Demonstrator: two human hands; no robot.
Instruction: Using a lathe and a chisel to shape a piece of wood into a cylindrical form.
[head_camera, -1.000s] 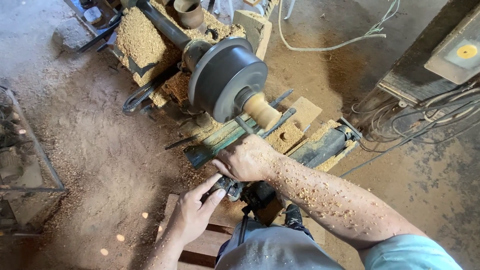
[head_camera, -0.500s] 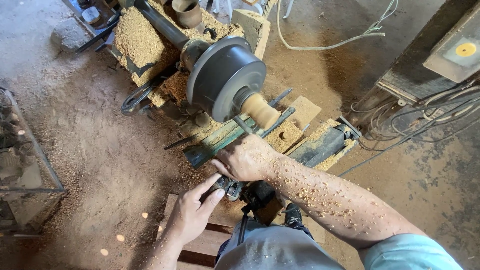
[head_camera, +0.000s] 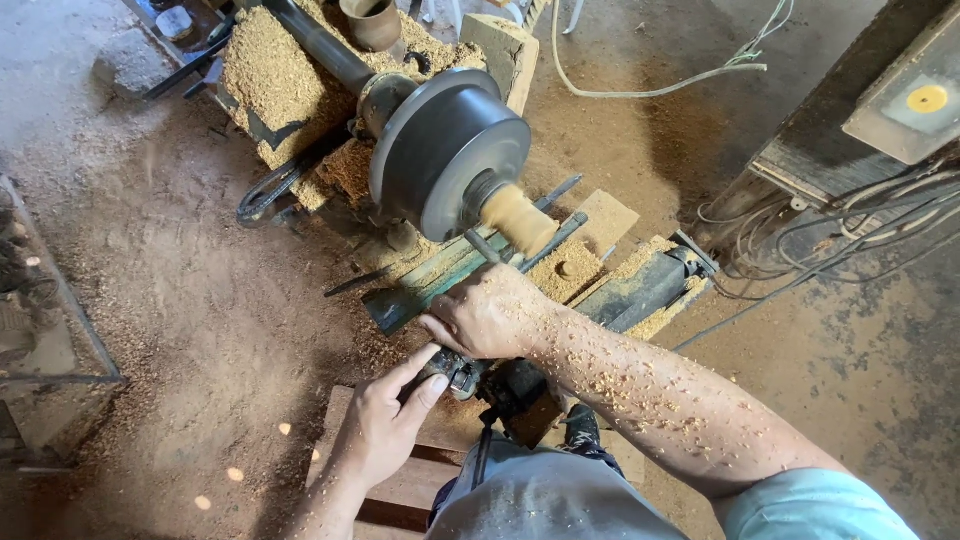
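Chisel (head_camera: 478, 243) is gripped by both hands, right hand (head_camera: 490, 312) and left hand (head_camera: 385, 425); it could snag the wood piece (head_camera: 520, 218) and jerk.

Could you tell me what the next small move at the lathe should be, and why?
Probably ease the tool's tip gently into the wooden piece: the right hand steadies it on the green rest, the left hand grips its handle end, tip just beside the wood.

Right hand (head_camera: 490, 315) clenched, left hand (head_camera: 385, 425) fingers curled.
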